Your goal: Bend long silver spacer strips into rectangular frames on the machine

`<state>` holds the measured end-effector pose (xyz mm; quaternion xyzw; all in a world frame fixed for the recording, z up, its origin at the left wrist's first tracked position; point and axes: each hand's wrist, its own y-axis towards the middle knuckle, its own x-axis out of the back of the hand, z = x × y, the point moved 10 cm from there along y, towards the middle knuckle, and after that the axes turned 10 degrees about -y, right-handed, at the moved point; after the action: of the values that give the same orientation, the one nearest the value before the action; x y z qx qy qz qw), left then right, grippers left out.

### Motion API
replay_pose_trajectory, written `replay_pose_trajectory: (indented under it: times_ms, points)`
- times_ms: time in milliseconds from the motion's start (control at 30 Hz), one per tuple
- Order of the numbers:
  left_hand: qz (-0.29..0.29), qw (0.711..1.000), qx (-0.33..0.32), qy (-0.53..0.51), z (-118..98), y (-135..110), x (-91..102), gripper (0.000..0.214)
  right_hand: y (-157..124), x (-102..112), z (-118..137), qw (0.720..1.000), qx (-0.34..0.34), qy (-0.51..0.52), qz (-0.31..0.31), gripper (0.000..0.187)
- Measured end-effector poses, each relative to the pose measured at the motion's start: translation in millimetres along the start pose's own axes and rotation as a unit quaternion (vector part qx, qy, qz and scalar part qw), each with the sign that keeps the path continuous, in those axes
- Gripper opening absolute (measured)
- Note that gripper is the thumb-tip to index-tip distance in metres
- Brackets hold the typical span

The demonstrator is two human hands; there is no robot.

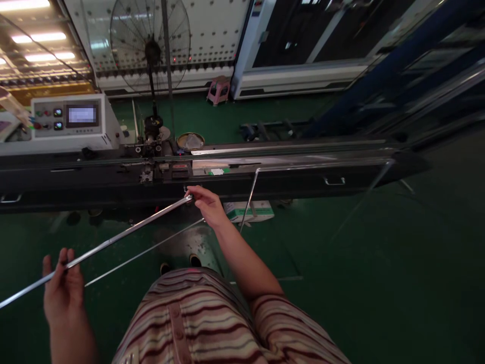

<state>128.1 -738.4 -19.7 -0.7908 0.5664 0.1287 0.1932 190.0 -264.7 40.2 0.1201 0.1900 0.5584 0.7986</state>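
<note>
A long, thin, shiny metal bar (129, 230) slants across in front of my body, its lower left part running out of view. My left hand (65, 290) holds it at the left, the bar passing between thumb and fingers. At its upper right end, my right hand (207, 206) pinches the bar with fingers and thumb, close to the front of a long dark machine bench (242, 187). Below the bar, a thinner pale strip (144, 252) runs at a similar slant; whether it joins the bar I cannot tell.
A control box (108, 119) with a lit screen and a small clamp mechanism (151, 164) sit on the bench. Behind stand a large fan (153, 50) and a pink stool (219, 91). A thin upright rod (250, 194) and a carton (261, 211) are right of my hand.
</note>
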Motion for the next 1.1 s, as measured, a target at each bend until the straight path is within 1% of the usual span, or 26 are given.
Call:
replay_pose_trajectory:
  times_ms: [100,167,233,300,367,467,500,533,600,667,733,800,867,933,967,1000,1033,1100]
  points:
    - [0.007,0.998,0.016,-0.068,3.6,1.0,0.2,0.053,1.2,5.4,5.8,0.999,0.009,-0.008,-0.030,0.033]
    - [0.025,0.989,0.034,-0.143,7.1,0.9,-3.6,0.057,0.6,11.5,8.5,0.998,0.017,-0.010,-0.064,0.025]
    - [0.029,0.979,0.048,-0.198,9.6,-1.0,-7.1,0.060,-1.3,17.1,9.8,0.995,0.022,-0.011,-0.096,0.020]
    - [0.017,0.974,0.057,-0.218,11.4,-4.2,-8.3,0.060,-3.8,21.4,10.8,0.993,0.023,-0.011,-0.118,0.018]
    - [0.002,0.973,0.064,-0.224,12.5,-7.8,-8.0,0.058,-5.6,24.6,13.6,0.992,0.021,-0.004,-0.127,0.024]
    - [-0.013,0.971,0.067,-0.231,11.9,-11.4,-4.3,0.053,-4.4,22.2,16.0,0.995,-0.015,0.030,-0.098,0.051]
    - [-0.014,0.970,0.067,-0.235,11.1,-12.2,-3.0,0.051,-3.4,18.7,15.9,0.996,-0.037,0.040,-0.077,0.059]
    - [-0.012,0.968,0.068,-0.240,10.4,-12.8,-2.3,0.051,-2.5,14.1,15.8,0.996,-0.059,0.044,-0.053,0.062]
    - [-0.006,0.966,0.073,-0.248,9.0,-14.1,-2.7,0.051,-1.9,5.6,17.1,0.995,-0.089,0.031,-0.014,0.059]
    - [-0.007,0.965,0.073,-0.253,6.7,-15.8,-3.4,0.050,-2.3,-0.5,20.2,0.995,-0.099,0.002,0.009,0.054]
    - [-0.015,0.965,0.070,-0.254,3.9,-18.3,-3.7,0.045,-2.9,-2.6,25.4,0.996,-0.092,-0.014,0.010,0.048]
    - [-0.011,0.964,0.076,-0.253,2.6,-21.7,-6.5,0.038,-3.6,-3.9,31.9,0.997,-0.079,-0.008,0.009,0.048]
    - [0.022,0.963,0.088,-0.252,1.5,-25.7,-14.2,0.037,-4.2,-4.4,37.3,0.997,-0.074,-0.004,0.011,0.049]
    - [0.061,0.960,0.095,-0.257,-0.7,-29.6,-23.4,0.047,-4.5,-4.7,39.4,0.997,-0.081,-0.007,0.019,0.043]
    - [0.071,0.958,0.096,-0.260,-2.0,-30.9,-26.5,0.052,-4.4,-4.3,39.6,0.996,-0.086,-0.008,0.021,0.040]
    - [0.067,0.958,0.094,-0.262,-3.3,-31.4,-27.5,0.056,-4.2,-3.6,39.6,0.996,-0.090,-0.004,0.020,0.038]
    - [0.051,0.960,0.091,-0.260,-4.5,-31.1,-26.3,0.058,-3.7,-2.8,39.9,0.996,-0.092,0.004,0.017,0.039]
    - [0.011,0.968,0.081,-0.238,-7.8,-29.5,-23.1,0.060,-2.9,-3.1,40.0,0.995,-0.097,0.022,0.017,0.048]
